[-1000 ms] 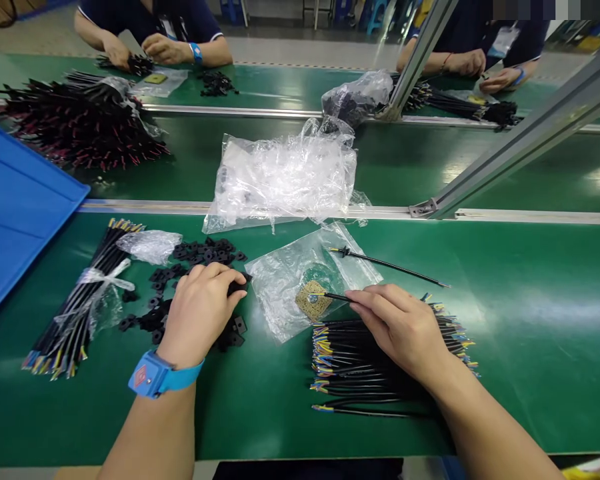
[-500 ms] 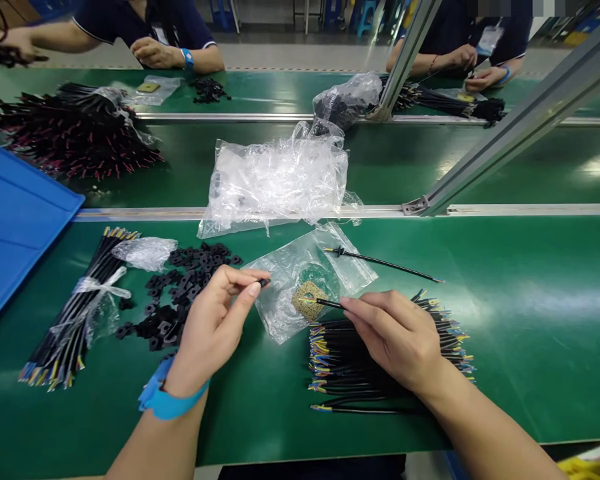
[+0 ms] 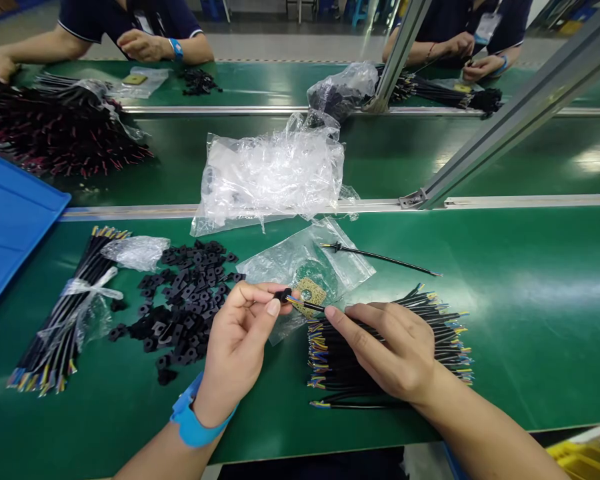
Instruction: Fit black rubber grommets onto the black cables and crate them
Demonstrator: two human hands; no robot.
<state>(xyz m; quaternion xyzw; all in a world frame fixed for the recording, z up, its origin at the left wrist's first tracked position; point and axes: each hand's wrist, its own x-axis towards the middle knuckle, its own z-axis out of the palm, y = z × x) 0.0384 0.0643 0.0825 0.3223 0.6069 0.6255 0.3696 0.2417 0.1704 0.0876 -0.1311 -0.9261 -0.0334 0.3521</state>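
My left hand, with a blue band at the wrist, pinches a small black rubber piece. My right hand holds a short black cable near its end; the coloured wire tips touch the rubber piece. Below them a yellowish speckled pad lies on a clear plastic bag. A pile of black rubber pieces lies left of the bag. Many black cables lie side by side under and beside my right hand. One cable with a black piece on it rests behind.
A tied cable bundle and a blue tray are at the left. Crumpled plastic bags lie across the rail. A metal post slants up at the right. Two people sit across the green bench, with dark wire bundles by one.
My left hand has moved right with the rubber piece. My right hand has shifted slightly left, and the cable's wire tips now meet the piece. One person's arm across the bench has lowered onto the bundles.
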